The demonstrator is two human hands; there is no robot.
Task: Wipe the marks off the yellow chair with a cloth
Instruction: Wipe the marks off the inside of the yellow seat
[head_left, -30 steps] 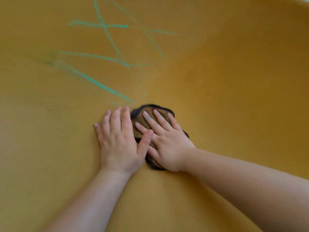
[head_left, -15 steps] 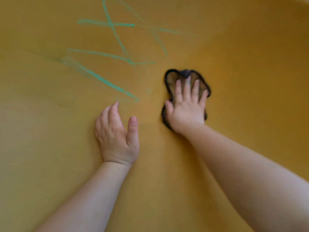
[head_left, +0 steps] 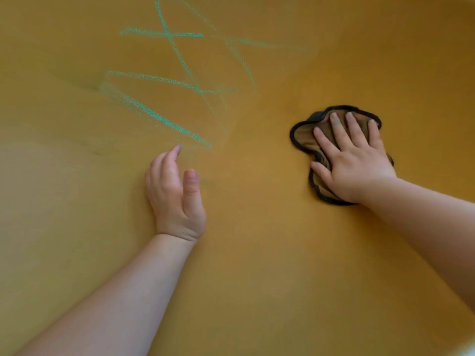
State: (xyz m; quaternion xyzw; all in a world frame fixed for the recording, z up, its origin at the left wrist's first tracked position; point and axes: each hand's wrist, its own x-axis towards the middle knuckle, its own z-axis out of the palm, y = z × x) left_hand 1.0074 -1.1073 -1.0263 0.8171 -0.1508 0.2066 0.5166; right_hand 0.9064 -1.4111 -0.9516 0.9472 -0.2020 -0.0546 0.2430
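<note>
Two hands apart now: the cloth has slid toward 3 o'clock, away from the marks.
Right hand presses it, fingers spread flat; left hand rests loosely open; scribbles remain on the yellow chair.

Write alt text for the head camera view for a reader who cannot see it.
A right hand presses a brown, black-edged cloth flat on a yellow chair surface, to the right of the green scribbled marks. The left hand rests on the chair just below the marks, empty.

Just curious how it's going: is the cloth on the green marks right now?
No, the cloth under the right hand lies on bare yellow chair, right of the green marks.
</note>
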